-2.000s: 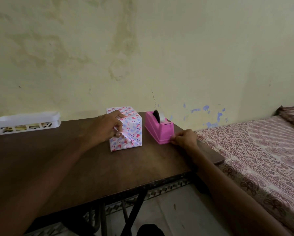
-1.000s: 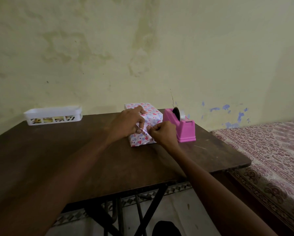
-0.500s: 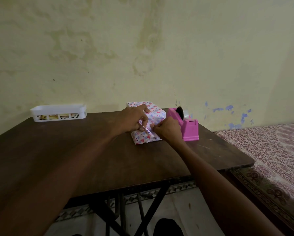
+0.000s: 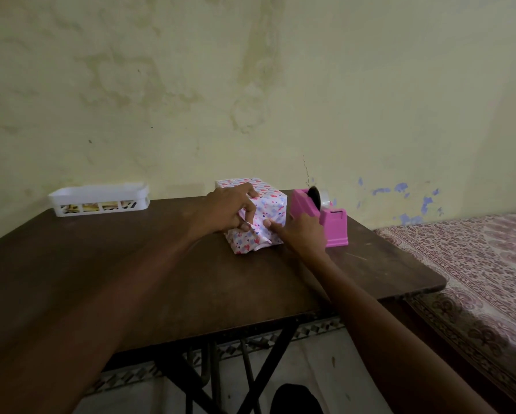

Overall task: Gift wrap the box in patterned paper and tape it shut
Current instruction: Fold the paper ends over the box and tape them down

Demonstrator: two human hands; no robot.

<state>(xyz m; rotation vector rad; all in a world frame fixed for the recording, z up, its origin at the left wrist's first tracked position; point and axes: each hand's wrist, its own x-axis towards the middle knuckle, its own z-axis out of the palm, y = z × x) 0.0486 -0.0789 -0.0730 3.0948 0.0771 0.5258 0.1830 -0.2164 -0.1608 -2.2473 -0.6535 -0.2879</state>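
The box wrapped in white paper with small red and blue hearts [image 4: 270, 204] stands near the far edge of the dark wooden table [image 4: 191, 282]. My left hand [image 4: 225, 210] lies over its top and near face, fingers pinning the folded paper flap. My right hand [image 4: 303, 231] comes in from the right, its thumb pressed flat on the near face beside the flap; any tape under it is too small to see. A pink tape dispenser [image 4: 328, 219] with a roll in it sits just right of the box, partly behind my right hand.
A white plastic basket [image 4: 98, 198] with a few items stands at the table's back left, by the stained yellow wall. A bed with a patterned cover [image 4: 475, 264] runs along the right side. The table's right edge is close behind the dispenser.
My right hand left the dispenser two seconds ago and came to the box's near face. Since then its thumb has slid along the flap. My left hand has stayed holding the fold.
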